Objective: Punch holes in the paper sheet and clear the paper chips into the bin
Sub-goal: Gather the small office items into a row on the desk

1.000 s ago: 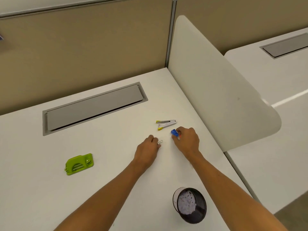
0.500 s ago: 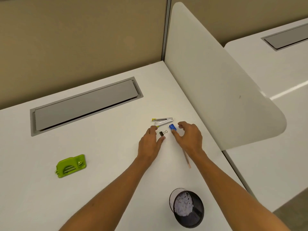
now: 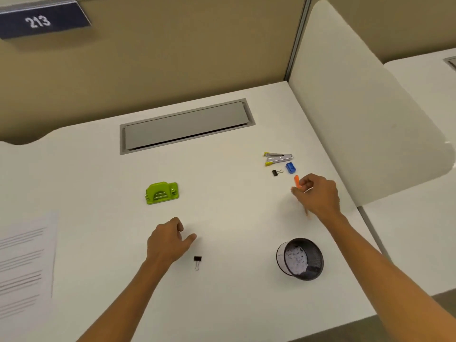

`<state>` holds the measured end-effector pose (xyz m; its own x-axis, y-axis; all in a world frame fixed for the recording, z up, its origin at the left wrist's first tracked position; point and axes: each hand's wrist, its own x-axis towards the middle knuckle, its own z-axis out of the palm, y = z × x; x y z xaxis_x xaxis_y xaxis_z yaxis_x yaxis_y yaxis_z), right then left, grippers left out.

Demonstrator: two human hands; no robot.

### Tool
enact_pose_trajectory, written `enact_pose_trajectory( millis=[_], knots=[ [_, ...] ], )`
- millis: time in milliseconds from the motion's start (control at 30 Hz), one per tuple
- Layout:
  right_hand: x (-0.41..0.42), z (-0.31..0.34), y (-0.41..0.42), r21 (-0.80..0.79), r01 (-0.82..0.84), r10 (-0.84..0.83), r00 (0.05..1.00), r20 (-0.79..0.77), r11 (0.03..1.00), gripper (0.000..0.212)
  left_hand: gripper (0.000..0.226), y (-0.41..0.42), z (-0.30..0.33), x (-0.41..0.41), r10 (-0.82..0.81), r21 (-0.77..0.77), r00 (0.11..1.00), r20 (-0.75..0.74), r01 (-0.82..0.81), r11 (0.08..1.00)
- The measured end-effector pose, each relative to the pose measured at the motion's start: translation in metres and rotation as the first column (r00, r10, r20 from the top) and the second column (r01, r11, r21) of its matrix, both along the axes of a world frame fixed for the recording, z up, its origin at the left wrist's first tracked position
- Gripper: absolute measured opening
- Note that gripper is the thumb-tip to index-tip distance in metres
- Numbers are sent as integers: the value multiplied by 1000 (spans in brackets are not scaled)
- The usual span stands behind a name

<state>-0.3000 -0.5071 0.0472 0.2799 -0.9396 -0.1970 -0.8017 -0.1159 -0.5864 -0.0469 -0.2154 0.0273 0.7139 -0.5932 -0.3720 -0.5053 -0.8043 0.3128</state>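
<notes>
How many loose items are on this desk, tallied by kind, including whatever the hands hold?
Binder clips: 2
Hole punch, green: 1
Stapler: 1
Small blue item: 1
Orange-tipped pencil in right hand: 1
Mesh bin: 1
Paper sheet: 1
Total: 8

Even, soft overhead light; faint shadows, slight motion blur, wide-angle edge bending.

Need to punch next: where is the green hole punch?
Head view: the green hole punch sits left of centre on the desk, beyond the left hand.
</notes>
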Motion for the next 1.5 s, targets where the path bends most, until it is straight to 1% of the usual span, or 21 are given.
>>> enact_pose_trajectory(
  millis=[100,233,300,400,433,467,500,567,633,667,733,800,833,900,1033,1133,1200,1300,1367,1433,1500],
  knots=[
    [38,14,31,24,-144,144,989,27,989,17,48,22,-6,-7,28,105,997,-75,-20,994],
    [80,19,87,96,-364,366,931,-1,926,18,52,30,-14,-27,-26,145,979,-203,57,988],
    [94,14,120,141,-498,509,859,-57,855,23,52,33,-16,-35,-52,126,969,-242,84,988],
    [107,-6,175,217,-675,708,686,-167,705,40,50,41,-16,-35,-54,70,967,-248,73,995],
    [108,-13,191,241,-701,741,643,-194,671,46,50,44,-16,-32,-61,57,970,-236,77,995],
    [109,-20,206,257,-712,757,619,-211,654,51,52,48,-15,-27,-77,44,974,-213,88,995],
    [109,-27,217,259,-713,759,614,-218,651,53,55,52,-15,-22,-99,26,979,-178,106,994],
    [109,-37,234,234,-703,741,639,-209,672,48,62,61,-16,-11,-160,-29,985,-69,159,987],
    [112,-42,244,191,-697,722,664,-194,691,36,74,73,-21,0,-233,-82,971,62,237,968],
    [114,-44,247,169,-696,716,671,-193,698,30,82,79,-25,4,-269,-76,957,109,278,958],
    [119,-46,252,143,-689,703,682,-201,710,24,98,90,-35,11,-328,-9,937,122,332,943],
    [124,-47,253,155,-673,689,692,-214,723,21,108,102,-44,11,-379,57,921,94,375,925],
    [125,-46,252,164,-670,689,692,-217,724,20,110,107,-48,10,-398,67,914,78,394,917],
    [126,-44,248,165,-660,680,706,-197,733,21,110,113,-53,7,-416,62,908,59,412,909],
    [123,-22,218,72,-554,558,828,-58,829,27,98,114,-55,1,-398,40,913,91,396,918],
    [118,6,163,-10,-371,371,928,18,929,27,95,115,-58,-2,-387,-2,916,109,390,921],
    [107,19,117,-20,-229,229,973,39,973,26,95,117,-63,-4,-403,1,908,115,405,914],
    [78,21,51,6,-44,44,999,-23,999,31,96,118,-71,-6,-421,32,899,122,420,907],
    [57,13,19,27,38,-36,996,-77,999,34,96,117,-74,-5,-424,49,895,139,422,905],
    [44,2,-1,38,52,-48,992,-118,998,35,96,116,-76,-4,-428,58,891,151,424,904],
    [40,-10,-12,39,20,-13,987,-162,999,38,95,116,-78,-3,-432,60,887,165,428,902]
  ],
)
